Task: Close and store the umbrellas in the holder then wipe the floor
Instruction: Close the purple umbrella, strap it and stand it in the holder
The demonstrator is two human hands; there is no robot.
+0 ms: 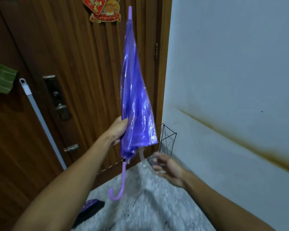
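A purple see-through umbrella [135, 100] is folded and held upright, tip pointing up, its curved lilac handle [118, 185] hanging low. My left hand [117, 130] grips the lower part of the folded canopy from the left. My right hand [167, 167] hovers apart from it, lower right, fingers spread and blurred, holding nothing. A black wire umbrella holder [167, 140] stands on the floor in the corner between door and wall, partly hidden behind the canopy and my right hand. A pale strap dangles below the canopy edge.
A brown wooden door [73, 64] with a lock and knob [62, 109] fills the left. A mop pole [40, 120] leans against it. A grey wall [232, 64] with a brown stain is on the right. A dark purple-patterned object [90, 209] lies on the speckled floor [148, 205].
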